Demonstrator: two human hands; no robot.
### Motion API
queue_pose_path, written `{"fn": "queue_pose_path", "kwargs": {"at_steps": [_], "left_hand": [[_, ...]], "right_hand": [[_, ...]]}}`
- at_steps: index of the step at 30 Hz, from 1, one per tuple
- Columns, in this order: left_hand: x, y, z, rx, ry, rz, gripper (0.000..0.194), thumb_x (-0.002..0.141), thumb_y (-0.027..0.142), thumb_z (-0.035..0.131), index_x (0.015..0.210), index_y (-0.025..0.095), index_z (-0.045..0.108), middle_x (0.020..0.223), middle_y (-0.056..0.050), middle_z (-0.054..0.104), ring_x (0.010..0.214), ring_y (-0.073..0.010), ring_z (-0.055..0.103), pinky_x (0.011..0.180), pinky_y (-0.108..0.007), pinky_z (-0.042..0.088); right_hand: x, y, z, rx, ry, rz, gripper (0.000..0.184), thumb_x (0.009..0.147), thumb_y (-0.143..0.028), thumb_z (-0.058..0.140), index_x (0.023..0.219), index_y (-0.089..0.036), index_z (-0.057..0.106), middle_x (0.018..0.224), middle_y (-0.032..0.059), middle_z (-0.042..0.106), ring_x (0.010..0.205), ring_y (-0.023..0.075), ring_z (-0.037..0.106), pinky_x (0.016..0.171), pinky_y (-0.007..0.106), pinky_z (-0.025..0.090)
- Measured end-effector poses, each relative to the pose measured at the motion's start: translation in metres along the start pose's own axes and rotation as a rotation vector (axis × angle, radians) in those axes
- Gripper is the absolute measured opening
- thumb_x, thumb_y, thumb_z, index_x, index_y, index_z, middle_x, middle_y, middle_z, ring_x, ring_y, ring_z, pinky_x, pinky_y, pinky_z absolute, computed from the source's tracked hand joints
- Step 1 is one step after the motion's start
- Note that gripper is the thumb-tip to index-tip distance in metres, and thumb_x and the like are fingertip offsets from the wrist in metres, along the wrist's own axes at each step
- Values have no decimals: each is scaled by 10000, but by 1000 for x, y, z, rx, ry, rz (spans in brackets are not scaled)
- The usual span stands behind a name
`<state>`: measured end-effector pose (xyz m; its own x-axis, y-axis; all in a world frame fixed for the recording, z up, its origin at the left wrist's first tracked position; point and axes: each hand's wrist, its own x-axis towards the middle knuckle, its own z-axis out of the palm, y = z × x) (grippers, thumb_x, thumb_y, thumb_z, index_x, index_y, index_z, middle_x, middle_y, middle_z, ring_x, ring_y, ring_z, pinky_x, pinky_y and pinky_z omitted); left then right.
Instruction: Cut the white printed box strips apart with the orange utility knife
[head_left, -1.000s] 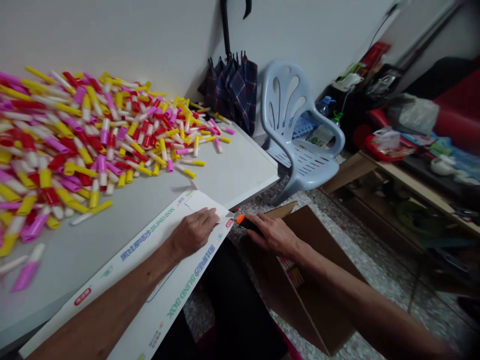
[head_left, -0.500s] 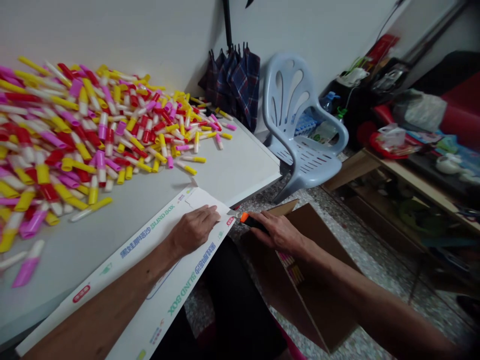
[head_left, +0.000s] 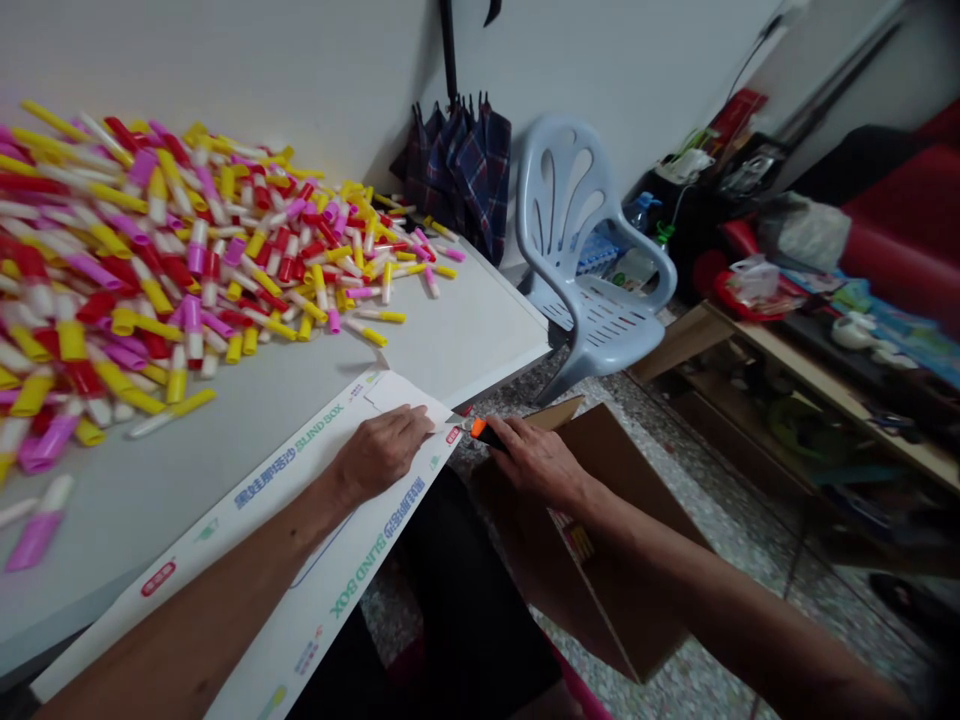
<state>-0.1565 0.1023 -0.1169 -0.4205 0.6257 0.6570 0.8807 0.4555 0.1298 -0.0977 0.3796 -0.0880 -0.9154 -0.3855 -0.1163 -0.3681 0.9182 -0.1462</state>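
Head | left hand (head_left: 381, 455) open on card (head_left: 322, 570) | right hand (head_left: 536, 462) grips utility knife (head_left: 486, 432), blade left

The person is wearing black trousers (head_left: 465, 610), showing just below the bench (head_left: 457, 340). The forearms (head_left: 187, 610), left hand (head_left: 381, 455) and right hand (head_left: 536, 465) are showing bare, ungloved. A pink edge (head_left: 581, 700) is showing beside the trousers, too cropped to identify.

blue plastic chair (head_left: 600, 325); plaid umbrella (head_left: 480, 180)
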Motion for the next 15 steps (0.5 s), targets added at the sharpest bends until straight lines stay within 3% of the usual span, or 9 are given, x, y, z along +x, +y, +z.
{"fn": "queue_pose_path", "kwargs": {"at_steps": [5,8,12,15], "left_hand": [[1,1,-1,12,-11,-12,77,996,89,591,1035,136,637,1019,-91,753,918,-216,743,803,-370,647],[3,2,-1,19,-13,4,79,1017,117,573,1035,139,646,997,-83,757,886,-209,741,770,-364,635],[3,1,-1,12,-10,8,84,1025,130,565,1024,140,649,996,-86,761,895,-208,749,754,-354,629],[1,-1,0,21,-24,8,89,1020,115,568,1048,147,645,1020,-79,762,911,-201,751,781,-348,628]], "right_hand": [[-5,2,0,247,52,-19,536,1036,-360,552,1512,-122,487,1278,199,677,1090,317,684,932,459,559],[2,16,-10,594,-51,-58,485,950,-304,672,1405,-148,609,1188,130,732,1019,267,696,930,423,556],[16,37,-22,1054,-372,15,604,840,-378,814,1390,-191,648,941,27,753,765,180,694,673,282,564],[21,42,-25,1164,-452,104,700,793,-413,861,1421,-205,633,789,-15,712,591,135,638,499,217,506]]}}
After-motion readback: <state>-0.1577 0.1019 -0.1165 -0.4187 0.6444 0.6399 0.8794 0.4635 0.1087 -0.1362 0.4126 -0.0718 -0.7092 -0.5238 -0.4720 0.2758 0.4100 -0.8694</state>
